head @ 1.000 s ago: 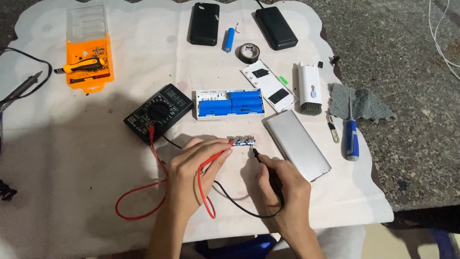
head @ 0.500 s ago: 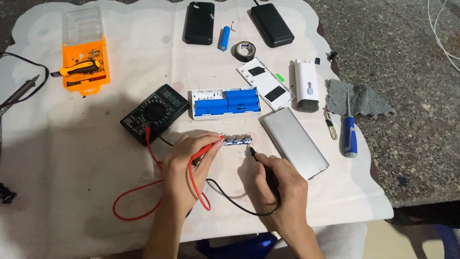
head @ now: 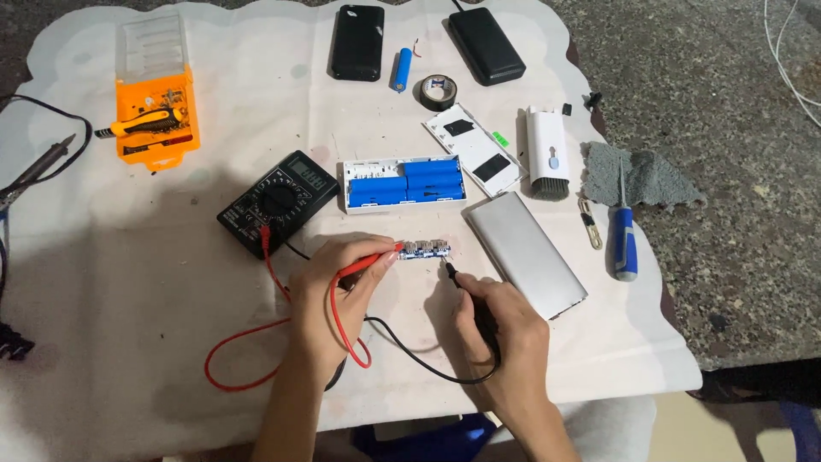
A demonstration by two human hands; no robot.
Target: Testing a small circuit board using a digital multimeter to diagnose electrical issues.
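A white cloth [head: 214, 359] with a scalloped edge covered the stone worktop [head: 735, 128], and a person's two bare hands worked at its near side. The left hand [head: 329, 295] was closed around a red probe [head: 368, 259], whose tip met the left end of a small blue circuit board [head: 425, 250] lying flat on the cloth just ahead of the fingers. The right hand [head: 500, 329] was clenched on a black probe [head: 457, 278], its point resting on the cloth just short of the board's right end; whether it touched the board could not be told.

Just right of the board a silver power-bank shell [head: 526, 254] lay at a slant. Beyond the board sat a white tray of blue battery cells [head: 404, 183], and beyond the left hand a black multimeter [head: 278, 202], from which a red lead [head: 256, 351] looped back under the left wrist and a black lead [head: 419, 359] curved to the right hand.

Far past the left hand stood an orange tool case [head: 158, 111]. Two black power banks [head: 358, 41] lay at the cloth's far edge, with a loose blue cell [head: 401, 69] and a roll of black tape [head: 437, 91] between them. Well right of the right hand lay a grey rag [head: 637, 175] and a blue-handled screwdriver [head: 624, 244].
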